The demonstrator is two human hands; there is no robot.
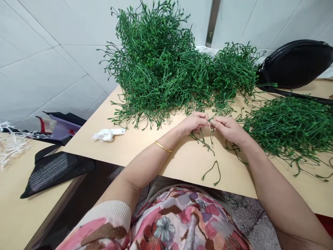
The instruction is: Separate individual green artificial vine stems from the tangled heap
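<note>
My left hand and my right hand meet fingertip to fingertip just above the surface, both pinched shut on the same thin green sprigs, whose loose ends trail down from my fingers onto the wood. A gold bangle sits on my left wrist. 1 stray sprig lies alone near the front edge, apart from both hands. Behind my hands rises the big heap of green stems; a flatter pile of stems spreads just right of my right hand. A black bag rests at the far right, and a crumpled white scrap lies well to the left.
</note>
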